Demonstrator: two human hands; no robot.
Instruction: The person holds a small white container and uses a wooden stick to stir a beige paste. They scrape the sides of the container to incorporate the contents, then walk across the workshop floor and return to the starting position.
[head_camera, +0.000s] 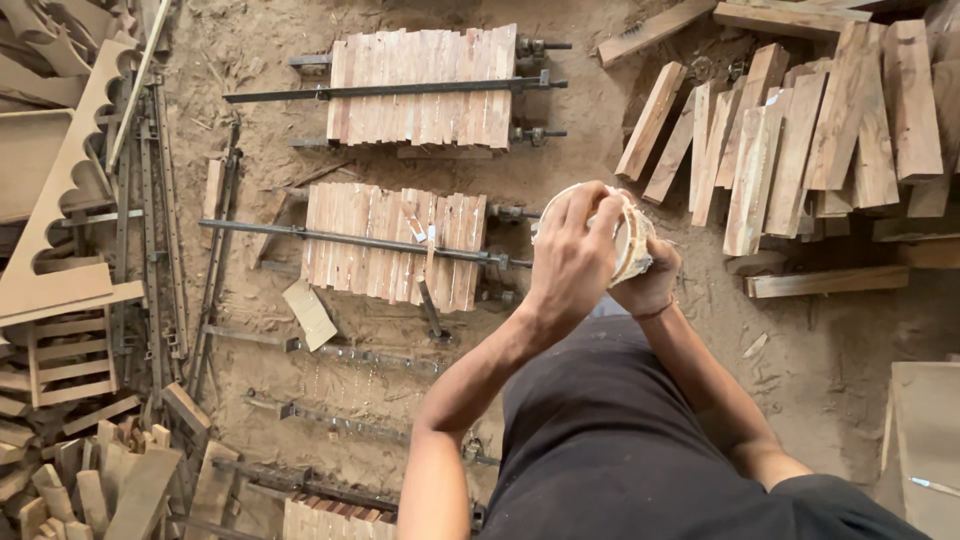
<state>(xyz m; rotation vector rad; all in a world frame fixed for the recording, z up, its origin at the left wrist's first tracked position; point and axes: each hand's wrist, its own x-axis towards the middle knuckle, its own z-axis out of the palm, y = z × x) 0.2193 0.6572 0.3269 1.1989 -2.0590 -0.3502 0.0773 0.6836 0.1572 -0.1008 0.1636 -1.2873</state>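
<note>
I hold a small round white tub (632, 240) in front of my body, above the sawdust floor. My right hand (648, 287) cups it from below and behind, with a thin band on that wrist. My left hand (574, 252) lies over the tub's top and rim, fingers curled on it, and hides most of the opening. What is inside the tub cannot be seen. Just left of my hands lies a panel of edge-joined wooden strips (392, 245) held in a long metal bar clamp (350, 240).
A second clamped strip panel (420, 88) lies farther away, a third (330, 520) near the bottom edge. Loose wooden planks (790, 140) are stacked at the right. Carved scalloped boards (70, 180), spare bar clamps (150, 230) and offcuts fill the left side.
</note>
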